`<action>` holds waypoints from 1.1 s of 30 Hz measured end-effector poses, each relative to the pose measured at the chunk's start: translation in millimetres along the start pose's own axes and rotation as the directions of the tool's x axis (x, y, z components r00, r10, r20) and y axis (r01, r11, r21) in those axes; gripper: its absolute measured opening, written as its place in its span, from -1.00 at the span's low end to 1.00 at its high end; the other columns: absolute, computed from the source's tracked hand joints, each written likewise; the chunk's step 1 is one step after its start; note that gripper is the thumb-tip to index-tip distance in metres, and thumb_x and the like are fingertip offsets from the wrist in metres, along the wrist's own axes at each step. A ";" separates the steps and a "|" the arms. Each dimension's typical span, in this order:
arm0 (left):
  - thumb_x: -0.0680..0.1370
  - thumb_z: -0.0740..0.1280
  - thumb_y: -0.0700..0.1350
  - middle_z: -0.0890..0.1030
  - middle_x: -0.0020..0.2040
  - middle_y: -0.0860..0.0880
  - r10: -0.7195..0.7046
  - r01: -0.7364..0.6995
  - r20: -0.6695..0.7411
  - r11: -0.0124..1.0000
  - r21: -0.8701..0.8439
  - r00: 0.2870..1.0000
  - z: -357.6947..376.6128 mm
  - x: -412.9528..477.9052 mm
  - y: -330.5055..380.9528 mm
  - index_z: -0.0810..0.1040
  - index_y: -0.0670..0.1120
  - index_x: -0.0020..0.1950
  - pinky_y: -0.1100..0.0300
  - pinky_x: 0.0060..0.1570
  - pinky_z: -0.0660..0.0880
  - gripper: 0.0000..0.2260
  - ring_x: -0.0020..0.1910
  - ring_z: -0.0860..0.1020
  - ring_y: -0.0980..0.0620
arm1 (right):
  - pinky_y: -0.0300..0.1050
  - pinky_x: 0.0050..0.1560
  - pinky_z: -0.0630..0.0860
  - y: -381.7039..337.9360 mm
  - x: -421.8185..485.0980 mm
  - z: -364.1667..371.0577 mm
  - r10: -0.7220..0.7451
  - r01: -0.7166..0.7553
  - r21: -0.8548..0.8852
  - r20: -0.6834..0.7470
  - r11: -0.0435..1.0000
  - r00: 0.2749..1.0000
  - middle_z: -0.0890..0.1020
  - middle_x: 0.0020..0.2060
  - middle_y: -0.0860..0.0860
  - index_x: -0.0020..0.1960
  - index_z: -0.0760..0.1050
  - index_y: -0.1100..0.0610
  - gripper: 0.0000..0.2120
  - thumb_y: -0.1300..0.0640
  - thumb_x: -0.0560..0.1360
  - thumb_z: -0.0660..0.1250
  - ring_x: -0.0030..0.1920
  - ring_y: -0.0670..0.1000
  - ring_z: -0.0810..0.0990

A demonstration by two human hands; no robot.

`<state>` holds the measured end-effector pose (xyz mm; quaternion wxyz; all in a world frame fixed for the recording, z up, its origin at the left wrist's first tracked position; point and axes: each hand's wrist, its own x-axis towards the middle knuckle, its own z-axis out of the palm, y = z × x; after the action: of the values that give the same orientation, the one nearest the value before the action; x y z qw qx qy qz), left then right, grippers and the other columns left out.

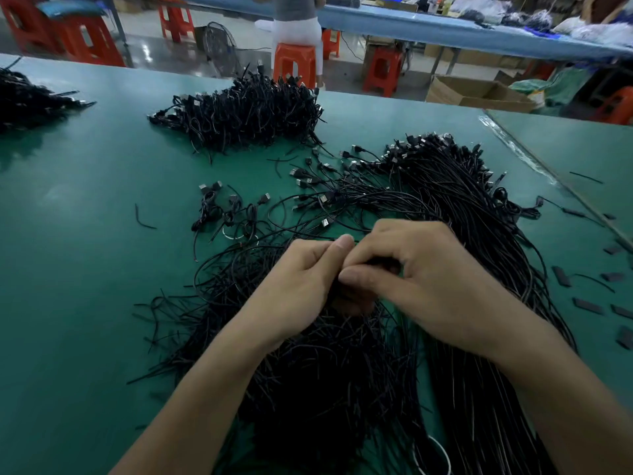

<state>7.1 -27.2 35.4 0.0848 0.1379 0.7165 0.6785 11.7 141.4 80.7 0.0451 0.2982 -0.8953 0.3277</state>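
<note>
A big heap of loose black USB cables (445,207) covers the green table (85,269) in front of me. My left hand (301,282) and my right hand (421,279) meet above the heap, fingers curled, and together they pinch a small coiled black cable bundle (380,264) between them. Most of that bundle is hidden behind my fingers. A few coiled and tied cables (222,210) lie to the left of the heap.
A pile of bundled cables (246,114) sits at the back of the table, another pile (24,101) at the far left. Short black strips (589,306) lie scattered at the right. A white ring (433,455) lies near the front edge. Beyond are orange stools (294,63) and a seated person (298,25).
</note>
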 end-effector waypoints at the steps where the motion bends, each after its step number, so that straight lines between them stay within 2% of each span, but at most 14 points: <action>1: 0.70 0.10 0.01 0.64 -0.37 -0.14 -0.048 0.052 0.049 0.996 -0.077 0.998 0.0 -2.0 3.2 0.66 -0.13 -0.23 0.19 -0.40 0.56 -0.53 -0.44 0.61 -0.03 | -0.30 -0.16 0.47 2.4 0.7 -1.4 0.006 -0.004 0.043 -0.047 0.999 0.999 0.60 -0.29 -0.14 -0.16 0.64 0.01 -0.94 0.07 0.48 0.48 -0.19 -0.11 0.60; 5: 0.69 0.11 0.11 0.45 -0.53 0.05 -0.135 0.147 0.144 0.986 -0.080 0.980 -7.4 -3.9 2.8 0.59 0.00 -0.38 0.34 -0.52 0.36 -0.48 -0.57 0.42 0.10 | 0.18 -0.10 0.58 10.9 4.1 -0.9 0.074 -0.057 0.284 -0.050 0.957 0.996 0.69 -0.28 0.01 -0.16 0.56 0.05 -0.86 0.07 0.46 0.51 -0.21 0.08 0.66; 7: 0.68 0.14 0.14 0.37 -0.54 0.06 -0.122 0.153 0.212 0.979 -0.136 0.970 -11.8 -4.5 2.0 0.51 -0.02 -0.39 0.34 -0.54 0.30 -0.51 -0.59 0.35 0.11 | 0.24 -0.04 0.58 14.0 6.0 -1.5 0.078 -0.079 0.393 0.020 0.916 0.997 0.68 -0.19 0.09 -0.15 0.57 0.07 -0.86 0.04 0.45 0.49 -0.14 0.17 0.66; 9: 0.64 0.16 0.12 0.35 -0.54 0.06 -0.101 0.169 0.277 0.958 -0.234 0.955 -13.5 -4.4 1.6 0.44 -0.01 -0.40 0.35 -0.55 0.29 -0.56 -0.60 0.34 0.11 | 0.25 -0.06 0.56 17.6 7.0 -3.9 0.066 -0.102 0.462 0.095 0.881 0.993 0.63 -0.18 0.13 -0.13 0.55 0.07 -0.88 0.04 0.47 0.44 -0.16 0.22 0.59; 15: 0.64 0.17 0.10 0.38 -0.53 0.03 -0.120 0.205 0.293 0.937 -0.282 0.949 -12.8 -3.3 -0.2 0.36 0.01 -0.44 0.34 -0.53 0.37 -0.56 -0.52 0.47 0.08 | 0.11 -0.19 0.50 18.7 8.0 -6.3 0.028 -0.082 0.332 0.164 0.940 0.986 0.56 -0.22 0.04 -0.08 0.48 -0.01 -0.90 -0.01 0.53 0.37 -0.21 0.16 0.50; 16: 0.64 0.17 0.07 0.39 -0.52 0.00 -0.127 0.190 0.248 0.950 -0.248 0.960 -11.1 -2.6 -1.0 0.36 0.00 -0.45 0.31 -0.48 0.40 -0.55 -0.49 0.48 0.07 | 0.07 -0.22 0.51 18.1 7.8 -5.7 0.033 -0.077 0.286 0.156 0.955 0.987 0.56 -0.24 0.01 -0.08 0.47 -0.04 -0.91 0.01 0.54 0.36 -0.24 0.09 0.51; 18: 0.69 0.15 -0.02 0.42 -0.44 -0.06 -0.123 0.141 0.130 0.980 -0.139 0.984 -7.8 -0.7 -2.8 0.41 -0.05 -0.42 0.24 -0.35 0.42 -0.54 -0.41 0.48 0.06 | -0.19 -0.31 0.45 15.6 7.9 -3.1 0.027 -0.050 0.173 0.135 0.984 0.991 0.56 -0.28 -0.12 -0.11 0.44 -0.07 -0.87 0.07 0.57 0.36 -0.33 -0.13 0.46; 20: 0.70 0.11 -0.11 0.52 -0.30 -0.14 -0.116 0.123 0.057 0.985 -0.122 0.992 -6.2 0.9 -4.3 0.58 -0.15 -0.27 0.14 -0.20 0.50 -0.59 -0.29 0.52 0.00 | -0.35 -0.37 0.37 10.2 8.4 1.3 0.023 -0.034 0.105 0.101 0.994 0.995 0.56 -0.31 -0.16 -0.12 0.42 -0.07 -0.83 0.12 0.58 0.36 -0.36 -0.15 0.46; 22: 0.66 0.11 -0.09 0.65 -0.09 -0.28 -0.169 0.176 0.050 0.952 -0.250 0.984 -5.4 2.3 -4.8 0.63 -0.28 -0.03 -0.06 -0.04 0.62 -0.63 -0.12 0.61 -0.19 | -0.38 -0.39 0.36 4.4 10.0 6.4 0.014 -0.018 0.083 0.044 0.996 0.999 0.55 -0.35 -0.11 -0.11 0.42 -0.01 -0.85 0.14 0.58 0.36 -0.37 -0.14 0.48; 24: 0.64 0.10 0.01 0.66 -0.02 -0.30 -0.194 0.223 0.112 0.885 -0.409 0.975 -3.8 1.3 -2.5 0.62 -0.25 0.10 -0.10 -0.14 0.64 -0.59 -0.10 0.66 -0.19 | -0.35 -0.37 0.40 0.1 12.6 10.8 -0.011 0.011 0.057 -0.011 0.998 1.000 0.53 -0.35 -0.12 -0.09 0.42 0.06 -0.87 0.15 0.59 0.35 -0.32 -0.12 0.51; 27: 0.68 0.00 0.21 0.65 -0.19 -0.22 -0.221 0.288 0.208 0.874 -0.391 0.953 -4.5 -1.2 -0.3 0.66 -0.14 0.00 0.16 -0.51 0.52 -0.43 -0.34 0.63 -0.09 | -0.41 -0.33 0.38 -2.3 16.5 13.6 -0.048 0.052 0.052 -0.067 0.997 0.997 0.54 -0.36 -0.16 -0.08 0.43 0.09 -0.88 0.18 0.59 0.35 -0.31 -0.14 0.54; 30: 0.65 0.00 0.30 0.53 -0.44 -0.12 -0.256 0.262 0.054 0.941 -0.213 0.965 -6.0 0.9 -3.7 0.64 -0.08 -0.25 0.37 -0.64 0.22 -0.37 -0.63 0.38 0.05 | -0.40 -0.30 0.41 3.7 18.6 15.8 -0.043 0.053 0.099 -0.105 0.994 0.994 0.57 -0.37 -0.15 -0.10 0.48 0.06 -0.89 0.13 0.57 0.39 -0.33 -0.13 0.56; 32: 0.66 0.04 0.25 0.44 -0.53 -0.01 -0.203 0.191 -0.096 0.974 -0.120 0.975 -6.9 2.8 -6.8 0.59 -0.02 -0.38 0.38 -0.65 0.16 -0.41 -0.66 0.27 0.11 | -0.28 -0.25 0.51 13.9 19.1 13.7 0.050 -0.034 0.172 -0.090 0.985 0.995 0.61 -0.30 -0.11 -0.10 0.51 0.01 -0.83 -0.08 0.56 0.34 -0.28 -0.09 0.59; 33: 0.67 0.05 0.23 0.40 -0.55 0.04 -0.166 0.153 -0.160 0.984 -0.093 0.973 -8.8 3.9 -8.0 0.56 -0.02 -0.41 0.37 -0.66 0.16 -0.41 -0.65 0.25 0.14 | -0.22 -0.23 0.56 19.9 18.3 11.7 0.124 -0.109 0.202 -0.062 0.973 0.990 0.64 -0.26 -0.08 -0.09 0.52 -0.01 -0.71 -0.23 0.53 0.27 -0.25 -0.08 0.62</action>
<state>0.0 -34.6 28.2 0.0840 0.0189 0.7022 0.7067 -13.2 137.0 65.5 0.0292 0.2359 -0.8719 0.4282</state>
